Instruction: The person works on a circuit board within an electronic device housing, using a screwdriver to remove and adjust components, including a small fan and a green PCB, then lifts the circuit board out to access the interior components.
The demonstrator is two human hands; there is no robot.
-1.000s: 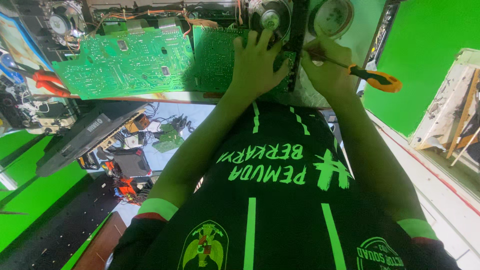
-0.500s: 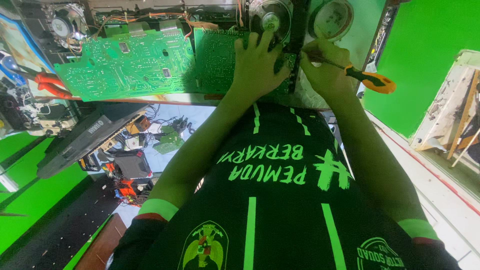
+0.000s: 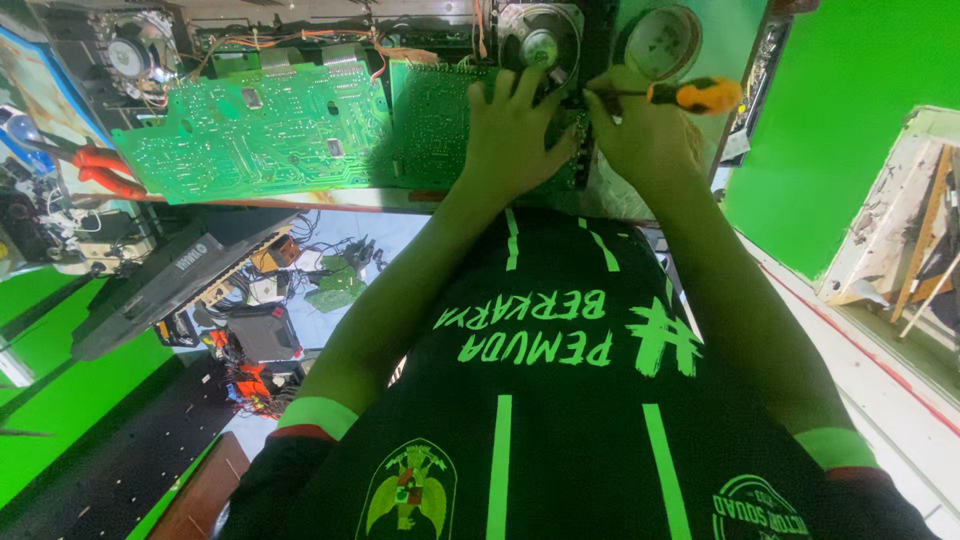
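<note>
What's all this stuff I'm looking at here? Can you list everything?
circuit board: two, green, side by side on the bench
screwdriver: one, orange and black handle, in the right hand
speaker: one, grey, behind the boards
round dish: one, pale, top right
pliers: one, red handles, left of the boards
black casing: one, lower left
left hand: flat on the right-hand board
right hand: gripping the screwdriver

Your left hand [image 3: 515, 130] flat on the darker circuit board [image 3: 440, 125], speaker [image 3: 540, 40] crowding just above it, your right hand [image 3: 645, 135] and screwdriver [image 3: 690, 95] close beside, open board surface [image 3: 250, 130] leftward, red pliers [image 3: 100, 170] at its far edge
</note>
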